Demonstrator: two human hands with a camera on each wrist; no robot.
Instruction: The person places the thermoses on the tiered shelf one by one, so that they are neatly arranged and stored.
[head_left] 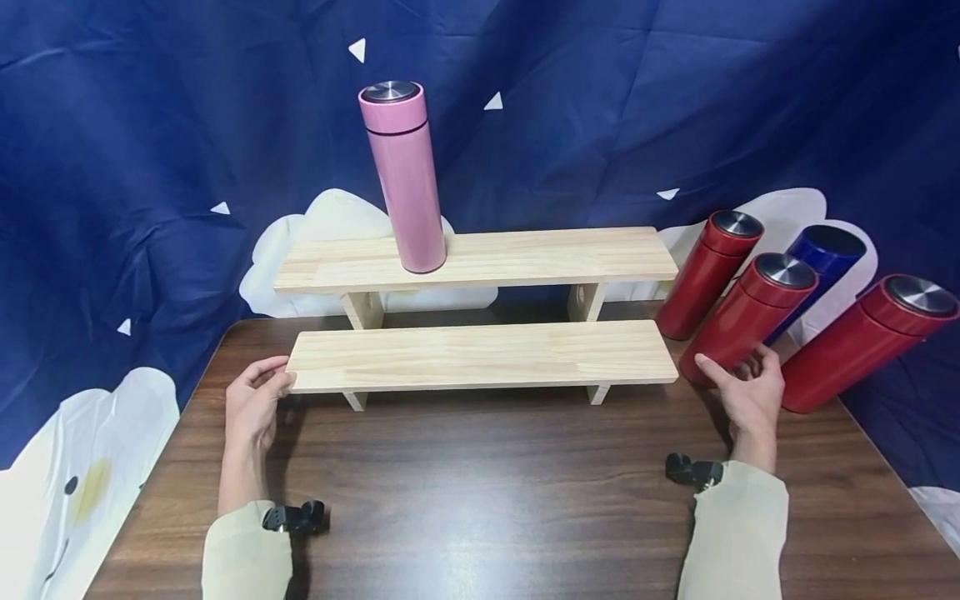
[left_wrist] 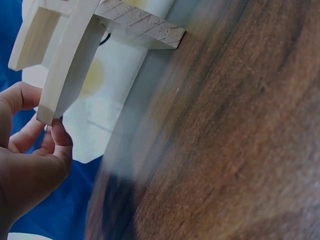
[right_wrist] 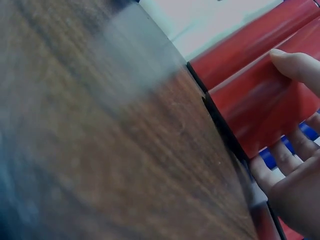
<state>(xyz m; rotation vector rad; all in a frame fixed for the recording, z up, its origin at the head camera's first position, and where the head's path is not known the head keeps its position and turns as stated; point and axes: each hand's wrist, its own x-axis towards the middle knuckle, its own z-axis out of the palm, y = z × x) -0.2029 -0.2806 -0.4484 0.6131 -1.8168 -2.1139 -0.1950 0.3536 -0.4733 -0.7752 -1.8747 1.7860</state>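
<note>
A two-tier wooden shelf (head_left: pixel 480 358) stands on the table. My left hand (head_left: pixel 253 404) pinches the left end of its lower board (left_wrist: pixel 67 70), with digits on both faces. At the right, my right hand (head_left: pixel 750 400) holds the front-middle red thermos bottle (head_left: pixel 742 312) low on its body. In the right wrist view the thumb lies across that bottle (right_wrist: pixel 265 100) and the fingers reach along its other side. A pink thermos bottle (head_left: pixel 408 183) stands upright on the upper board (head_left: pixel 555 257), left of its middle.
Around the held bottle stand another red thermos (head_left: pixel 701 279) behind, a blue thermos (head_left: pixel 813 271) partly hidden, and a red thermos (head_left: pixel 862 350) to the right. A dark blue curtain (head_left: pixel 562 100) hangs behind the brown wooden table (head_left: pixel 487 492).
</note>
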